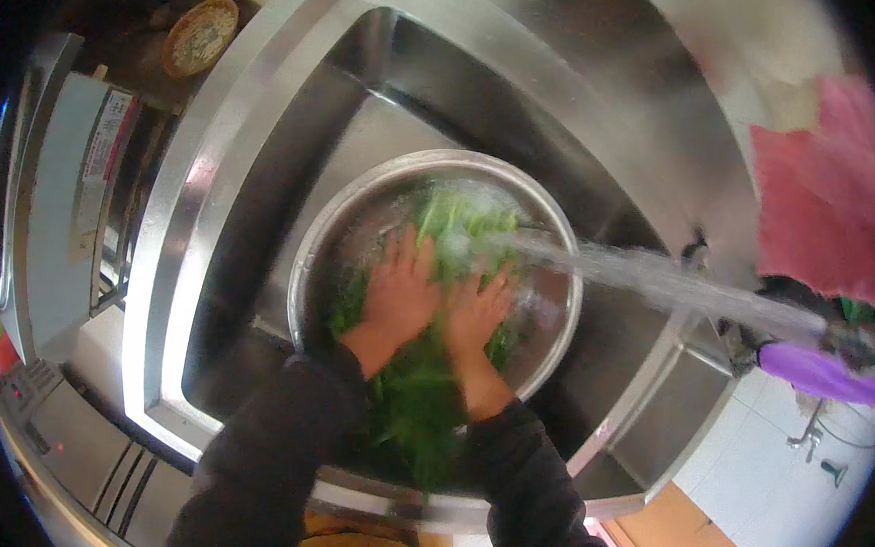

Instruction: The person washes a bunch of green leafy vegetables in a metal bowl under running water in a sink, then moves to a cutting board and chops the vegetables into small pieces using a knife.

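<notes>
A round metal basin (300,282) stands in a stainless steel sink (391,126), holding water and leafy green vegetables (423,402). Both of my hands are in the basin, on the greens. My left hand (402,287) lies palm down at the basin's middle, its fingers extended. Close beside it, on the right, my right hand (477,309) also presses on the greens with fingers somewhat spread. A stream of water (648,276) runs in from the right and splashes on pale stalks just beyond my fingertips. Part of the greens hangs over the basin's near rim.
A smaller sink compartment (672,424) adjoins at the lower right. Pink cloths (816,205) and a purple plastic item (823,374) are at the right. A wicker basket (201,36) with small pieces stands at the upper left. An appliance with a control panel (63,424) is at the left.
</notes>
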Demonstrator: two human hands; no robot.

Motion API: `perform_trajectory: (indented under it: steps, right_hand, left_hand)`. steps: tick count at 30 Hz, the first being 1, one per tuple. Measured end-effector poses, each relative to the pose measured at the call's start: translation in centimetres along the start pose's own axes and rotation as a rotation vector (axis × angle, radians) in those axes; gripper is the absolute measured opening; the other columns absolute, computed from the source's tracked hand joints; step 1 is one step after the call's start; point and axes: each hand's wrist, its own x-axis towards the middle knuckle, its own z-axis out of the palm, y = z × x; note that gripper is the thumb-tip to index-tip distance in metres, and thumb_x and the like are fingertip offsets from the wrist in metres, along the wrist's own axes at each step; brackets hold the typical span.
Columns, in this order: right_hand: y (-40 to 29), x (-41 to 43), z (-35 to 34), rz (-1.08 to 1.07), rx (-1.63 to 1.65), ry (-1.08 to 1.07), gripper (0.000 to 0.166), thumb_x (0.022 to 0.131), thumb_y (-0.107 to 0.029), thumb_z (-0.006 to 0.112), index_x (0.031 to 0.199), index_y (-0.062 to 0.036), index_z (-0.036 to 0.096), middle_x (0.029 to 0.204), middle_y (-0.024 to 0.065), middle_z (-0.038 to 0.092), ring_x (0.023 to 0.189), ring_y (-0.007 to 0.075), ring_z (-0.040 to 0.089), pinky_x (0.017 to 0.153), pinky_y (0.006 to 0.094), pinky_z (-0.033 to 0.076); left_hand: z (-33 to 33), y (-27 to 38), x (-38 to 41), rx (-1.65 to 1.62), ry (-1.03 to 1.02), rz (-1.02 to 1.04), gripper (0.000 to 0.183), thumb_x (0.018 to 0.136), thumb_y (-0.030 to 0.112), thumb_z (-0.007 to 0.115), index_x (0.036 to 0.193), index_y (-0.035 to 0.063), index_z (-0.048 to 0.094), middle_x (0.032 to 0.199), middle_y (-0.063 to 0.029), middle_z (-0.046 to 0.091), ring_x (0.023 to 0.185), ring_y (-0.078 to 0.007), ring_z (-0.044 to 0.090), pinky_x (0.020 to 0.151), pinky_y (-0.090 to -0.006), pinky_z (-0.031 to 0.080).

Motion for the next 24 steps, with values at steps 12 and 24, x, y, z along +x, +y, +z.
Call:
perform_trajectory:
  steps: [12, 24]
  right_hand:
    - [-0.3, -0.7, -4.5, 0.805, 1.839, -0.579, 0.061, 0.081, -0.027, 0.077, 0.131, -0.0042, 0.05, 0.114, 0.0098, 0.061, 0.102, 0.0248, 0.059, 0.09, 0.0404, 0.047]
    - [1.9, -2.6, -9.4, 0.226, 0.525, -0.333, 0.054, 0.092, -0.03, 0.061, 0.134, 0.0014, 0.047, 0.134, 0.0307, 0.049, 0.124, 0.0437, 0.047, 0.106, 0.0472, 0.037]
  left_hand:
    - [-3.8, -0.9, -0.6, -1.141, -0.42, -0.475, 0.064, 0.085, 0.041, 0.07, 0.134, 0.0053, 0.051, 0.122, -0.0147, 0.062, 0.113, -0.0295, 0.06, 0.097, -0.0427, 0.047]
    - [-10.2, 1.0, -2.5, -0.176, -0.401, -0.255, 0.072, 0.091, 0.041, 0.056, 0.144, -0.0022, 0.036, 0.121, -0.0267, 0.06, 0.123, -0.0384, 0.052, 0.102, -0.0435, 0.043]
